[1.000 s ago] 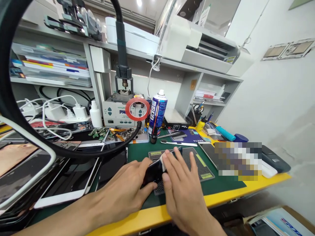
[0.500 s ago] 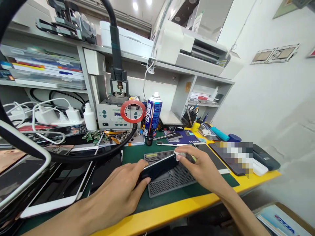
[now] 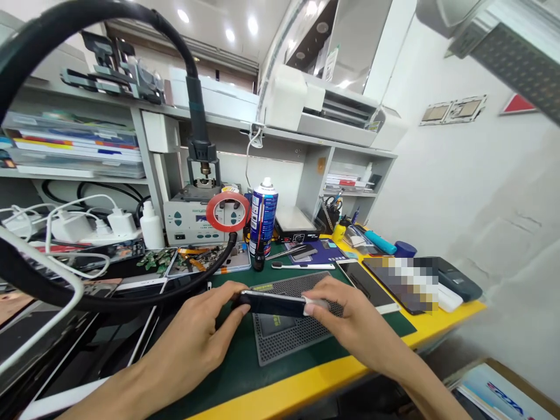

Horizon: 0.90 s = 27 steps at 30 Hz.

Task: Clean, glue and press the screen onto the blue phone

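Left hand [image 3: 199, 326] pinches a dark phone [image 3: 275, 304] above a grey mat [image 3: 286, 349]; right hand [image 3: 352, 312] pinches a white wipe [image 3: 307, 302] against its other end, seemingly cleaning; another stroke calls for steadiness.

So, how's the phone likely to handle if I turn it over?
Probably stiff: the phone shows no sag between the left hand and the right hand, which pinches a white cloth at its end. Its smooth dark face may be slippery. It could be fragile if dropped, as that face looks like glass.
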{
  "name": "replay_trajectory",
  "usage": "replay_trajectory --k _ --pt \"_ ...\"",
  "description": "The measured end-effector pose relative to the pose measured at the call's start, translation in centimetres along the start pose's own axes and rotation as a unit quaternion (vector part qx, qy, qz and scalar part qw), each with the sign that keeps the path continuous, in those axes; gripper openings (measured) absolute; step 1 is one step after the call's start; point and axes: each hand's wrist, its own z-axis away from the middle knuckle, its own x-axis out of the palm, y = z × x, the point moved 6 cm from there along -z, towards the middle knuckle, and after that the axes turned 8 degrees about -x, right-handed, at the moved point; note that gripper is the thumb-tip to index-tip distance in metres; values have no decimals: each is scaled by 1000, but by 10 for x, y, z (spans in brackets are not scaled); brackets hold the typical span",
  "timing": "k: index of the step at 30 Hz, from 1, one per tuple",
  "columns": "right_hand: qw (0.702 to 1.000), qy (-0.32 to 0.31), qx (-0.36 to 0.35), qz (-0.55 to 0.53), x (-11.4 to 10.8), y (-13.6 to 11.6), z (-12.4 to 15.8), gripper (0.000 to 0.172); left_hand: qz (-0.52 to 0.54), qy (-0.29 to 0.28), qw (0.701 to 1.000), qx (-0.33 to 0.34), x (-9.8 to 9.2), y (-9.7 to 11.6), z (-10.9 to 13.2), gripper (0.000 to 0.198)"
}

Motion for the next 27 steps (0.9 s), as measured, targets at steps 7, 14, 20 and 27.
replay_trajectory --k 7,14,20,27 --pt "994 39 -68 71 25 -35 3 19 78 94 992 16 -24 -4 2 28" --pt "992 13 -63 109 28 -20 5 15 160 66 984 -46 -26 -15 -4 34" --pt "985 6 -33 168 20 9 29 20 312 -6 937 -160 -8 -11 -10 48" --pt "986 71 63 137 -13 36 8 30 373 -106 898 -208 16 -3 -8 27"
